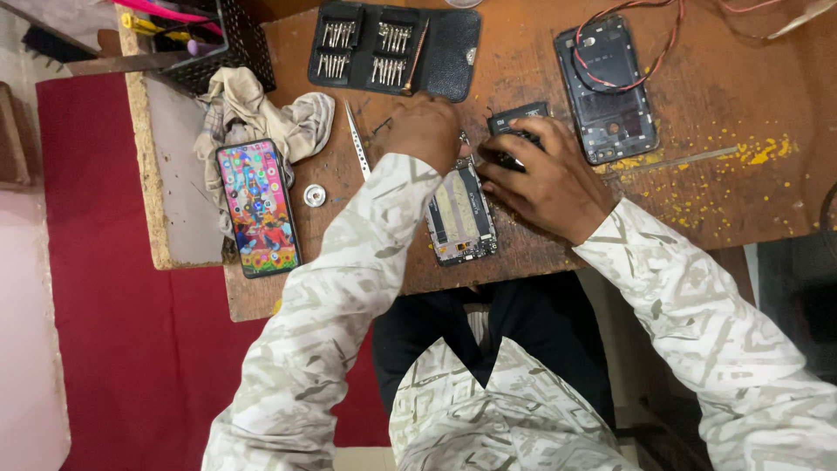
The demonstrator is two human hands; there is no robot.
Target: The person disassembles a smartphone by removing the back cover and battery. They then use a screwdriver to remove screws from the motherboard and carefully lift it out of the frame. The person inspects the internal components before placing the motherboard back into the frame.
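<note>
Both arms reach in from 6 o'clock, sleeves bent at the elbows, and meet over an opened phone [460, 216] lying on the wooden surface [715, 201] near centre. The left hand [425, 131] sits at 12 o'clock of the phone, knuckles up and fingers curled under; whether it pinches anything cannot be told, since its fingertips are hidden. The right hand [547, 179] lies at 2 o'clock of the phone, fingers bent and closed around a small dark part [518, 118], mostly covered. A screwdriver bit case [397, 48] lies open at 12 o'clock, tweezers [357, 139] at 10 o'clock, a lit phone [258, 208] at 9 o'clock, and a phone back shell with red wire [606, 87] at 2 o'clock.
</note>
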